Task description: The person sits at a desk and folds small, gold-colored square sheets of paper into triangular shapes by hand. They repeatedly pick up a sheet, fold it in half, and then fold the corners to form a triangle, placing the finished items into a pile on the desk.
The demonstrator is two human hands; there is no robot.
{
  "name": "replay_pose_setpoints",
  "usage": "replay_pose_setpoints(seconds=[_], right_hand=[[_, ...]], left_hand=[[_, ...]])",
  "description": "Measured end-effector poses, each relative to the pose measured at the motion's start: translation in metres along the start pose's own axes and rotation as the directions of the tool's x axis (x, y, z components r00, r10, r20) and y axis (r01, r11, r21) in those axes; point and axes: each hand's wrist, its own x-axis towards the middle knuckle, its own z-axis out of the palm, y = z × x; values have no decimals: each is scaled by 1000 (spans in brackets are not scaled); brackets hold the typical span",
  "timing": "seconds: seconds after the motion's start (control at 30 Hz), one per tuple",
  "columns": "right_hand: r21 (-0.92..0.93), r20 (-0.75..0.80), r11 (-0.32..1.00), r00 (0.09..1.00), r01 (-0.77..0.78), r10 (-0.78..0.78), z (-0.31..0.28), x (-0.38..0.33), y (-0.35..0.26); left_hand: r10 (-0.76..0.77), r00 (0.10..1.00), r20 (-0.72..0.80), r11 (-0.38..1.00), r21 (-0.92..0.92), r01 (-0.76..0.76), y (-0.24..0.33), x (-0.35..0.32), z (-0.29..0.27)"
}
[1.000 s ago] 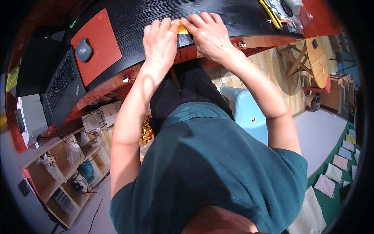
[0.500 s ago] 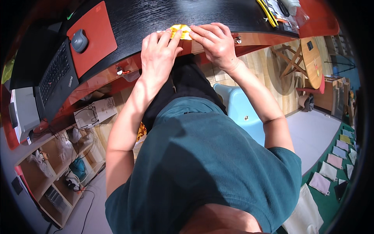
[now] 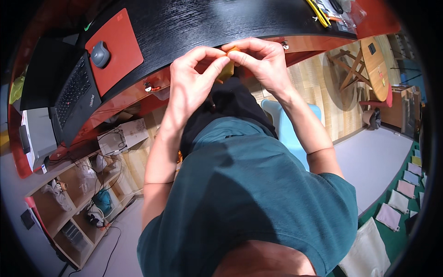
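At the near edge of the desk [image 3: 207,23], left hand [image 3: 196,81] and right hand [image 3: 258,60] together pinch a small yellow-orange folded paper [image 3: 227,69], lifted off it; folding looks partway done, creases remain.

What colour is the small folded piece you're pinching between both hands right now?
Yellow-orange; the folded piece shows, mostly hidden, in the head view between the left hand and right hand.

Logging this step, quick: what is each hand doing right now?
Left hand: fingers pinched on the yellow paper.
Right hand: fingertips pinched on the same paper.
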Motion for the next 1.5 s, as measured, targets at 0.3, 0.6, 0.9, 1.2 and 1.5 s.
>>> replay_pose_setpoints(seconds=[0.3,0.6,0.9,1.2,1.5], right_hand=[[-490,-209,781,818,386,-536,34,-12,-14],[156,-286,983,957,101,-53,39,-15,0],[11,-244,988,958,156,-148,27,-11,13],[-162,-133,959,958,232,-254,23,-14,3],[-251,-37,960,990,124,-137,18,-17,-9]], left_hand=[[218,922,-320,972,151,-177,7,-9,23],[257,924,-284,965,137,-226,-2,-10,24],[-73,989,-132,983,-174,50,0,-10,18],[88,993,-78,995,58,-84,7,-5,-2],[206,968,-145,972,146,-185,5,-8,2]])
